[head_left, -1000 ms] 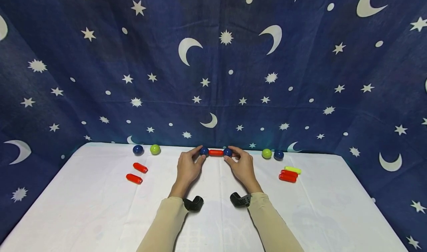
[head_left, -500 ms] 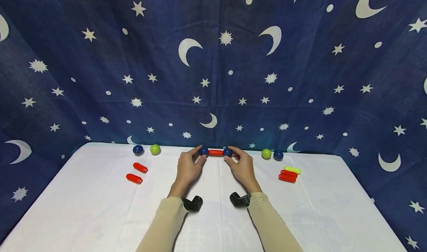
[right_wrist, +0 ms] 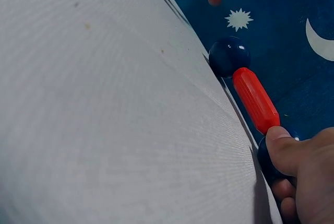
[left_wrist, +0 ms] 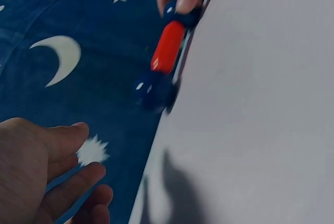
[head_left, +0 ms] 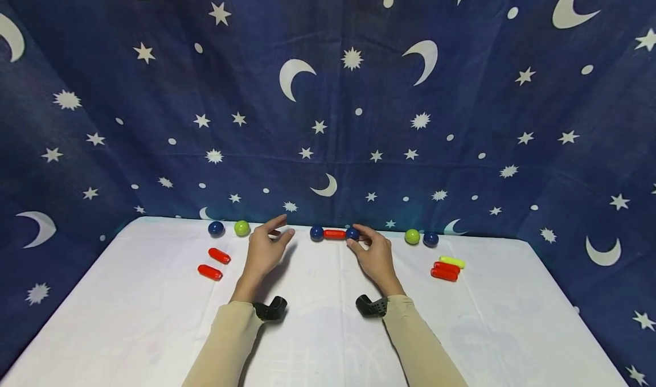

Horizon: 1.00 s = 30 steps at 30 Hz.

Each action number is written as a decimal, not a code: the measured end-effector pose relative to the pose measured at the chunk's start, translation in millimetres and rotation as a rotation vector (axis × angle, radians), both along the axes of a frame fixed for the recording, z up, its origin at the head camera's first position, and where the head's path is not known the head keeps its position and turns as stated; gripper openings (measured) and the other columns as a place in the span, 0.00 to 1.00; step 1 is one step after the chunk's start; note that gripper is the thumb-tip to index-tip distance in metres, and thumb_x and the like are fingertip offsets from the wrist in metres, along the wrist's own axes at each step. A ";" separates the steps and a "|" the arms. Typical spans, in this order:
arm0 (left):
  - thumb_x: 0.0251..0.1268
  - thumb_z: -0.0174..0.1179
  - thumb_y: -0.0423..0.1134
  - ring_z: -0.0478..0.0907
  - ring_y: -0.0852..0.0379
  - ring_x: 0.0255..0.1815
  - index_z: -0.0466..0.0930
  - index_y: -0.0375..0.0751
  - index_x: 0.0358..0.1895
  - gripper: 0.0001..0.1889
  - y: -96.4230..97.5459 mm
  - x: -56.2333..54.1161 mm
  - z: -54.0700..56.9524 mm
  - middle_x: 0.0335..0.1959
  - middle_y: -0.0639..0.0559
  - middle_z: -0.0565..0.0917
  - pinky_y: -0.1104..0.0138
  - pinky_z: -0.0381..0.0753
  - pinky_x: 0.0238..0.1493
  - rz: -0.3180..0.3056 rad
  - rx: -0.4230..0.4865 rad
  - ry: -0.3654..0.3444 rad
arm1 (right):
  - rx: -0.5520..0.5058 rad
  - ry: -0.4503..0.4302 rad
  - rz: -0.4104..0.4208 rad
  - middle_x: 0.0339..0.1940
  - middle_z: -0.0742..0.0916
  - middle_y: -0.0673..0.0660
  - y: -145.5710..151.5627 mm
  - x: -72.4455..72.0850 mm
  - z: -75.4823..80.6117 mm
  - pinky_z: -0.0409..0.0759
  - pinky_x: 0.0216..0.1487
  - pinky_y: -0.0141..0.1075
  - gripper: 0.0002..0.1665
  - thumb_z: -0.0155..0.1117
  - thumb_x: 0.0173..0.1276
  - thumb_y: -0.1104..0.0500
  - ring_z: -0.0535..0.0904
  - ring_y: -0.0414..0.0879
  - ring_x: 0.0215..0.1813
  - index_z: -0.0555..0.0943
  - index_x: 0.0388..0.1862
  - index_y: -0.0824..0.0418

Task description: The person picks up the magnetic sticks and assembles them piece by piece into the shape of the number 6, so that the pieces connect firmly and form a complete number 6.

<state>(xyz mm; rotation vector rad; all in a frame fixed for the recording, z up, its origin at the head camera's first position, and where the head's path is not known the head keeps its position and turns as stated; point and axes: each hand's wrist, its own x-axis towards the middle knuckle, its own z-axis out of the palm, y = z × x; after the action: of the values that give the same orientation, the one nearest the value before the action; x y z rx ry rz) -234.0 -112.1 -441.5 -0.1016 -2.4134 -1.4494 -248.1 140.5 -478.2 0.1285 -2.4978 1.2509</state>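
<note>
Near the table's far edge lies a red rod (head_left: 335,234) with a dark blue ball at each end. My right hand (head_left: 376,257) pinches the right blue ball (right_wrist: 267,157) between thumb and fingers. The left blue ball (head_left: 316,234) touches the rod's other end, with no hand on it. My left hand (head_left: 263,253) is apart from it, to its left, fingers spread and holding nothing. In the left wrist view the left hand's fingers (left_wrist: 78,182) are loosely bent below the ball.
On the left are a blue ball (head_left: 216,229), a green ball (head_left: 242,228) and two red rods (head_left: 210,272). On the right are a green ball (head_left: 412,237), a blue ball (head_left: 430,239), a yellow rod (head_left: 452,262) and two red rods (head_left: 444,275). A starry cloth (head_left: 328,102) hangs behind the white table (head_left: 328,341).
My left hand has let go of the left blue ball and moved left, its fingers spreading. The right hand keeps its pinch on the right ball; the joined piece stays in place.
</note>
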 end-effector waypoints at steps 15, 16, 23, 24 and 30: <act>0.63 0.71 0.40 0.83 0.40 0.45 0.81 0.34 0.62 0.25 -91.8 35.6 5.7 0.48 0.37 0.87 0.56 0.79 0.41 0.190 -0.157 -0.003 | -0.010 -0.009 0.004 0.45 0.88 0.60 0.7 -1.0 -2.8 0.79 0.51 0.46 0.24 0.75 0.65 0.61 0.81 0.52 0.46 0.84 0.60 0.61; 0.63 0.71 0.40 0.83 0.39 0.44 0.81 0.34 0.62 0.25 -96.0 37.7 5.3 0.49 0.36 0.87 0.57 0.78 0.40 0.204 -0.165 -0.009 | -0.011 -0.009 0.005 0.45 0.88 0.60 1.0 -1.2 -3.2 0.79 0.51 0.46 0.24 0.75 0.65 0.61 0.81 0.52 0.46 0.84 0.60 0.61; 0.59 0.75 0.45 0.81 0.39 0.47 0.80 0.34 0.64 0.31 -118.2 47.3 -2.5 0.56 0.34 0.83 0.59 0.76 0.40 0.236 -0.202 -0.098 | -0.010 -0.004 0.005 0.44 0.88 0.60 1.7 -1.1 -2.2 0.79 0.52 0.46 0.24 0.75 0.65 0.61 0.80 0.52 0.45 0.84 0.60 0.61; 0.59 0.75 0.45 0.81 0.40 0.47 0.79 0.33 0.64 0.32 -120.4 48.1 -4.2 0.56 0.34 0.83 0.60 0.76 0.41 0.233 -0.206 -0.109 | -0.010 -0.005 0.004 0.45 0.88 0.60 1.9 -0.9 -1.9 0.79 0.52 0.46 0.24 0.75 0.65 0.61 0.80 0.52 0.45 0.84 0.60 0.61; 0.57 0.76 0.42 0.79 0.36 0.53 0.76 0.28 0.65 0.35 -127.7 50.2 -12.9 0.57 0.30 0.82 0.49 0.77 0.57 0.215 -0.199 -0.152 | -0.009 -0.008 0.005 0.45 0.88 0.60 1.5 -1.0 -2.4 0.78 0.51 0.46 0.24 0.75 0.64 0.61 0.81 0.52 0.45 0.84 0.60 0.61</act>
<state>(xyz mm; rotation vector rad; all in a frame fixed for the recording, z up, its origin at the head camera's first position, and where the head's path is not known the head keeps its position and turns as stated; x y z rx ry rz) -183.8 -239.8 -454.5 0.2238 -2.5924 -1.1585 -249.1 142.0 -480.6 0.1282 -2.5003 1.2669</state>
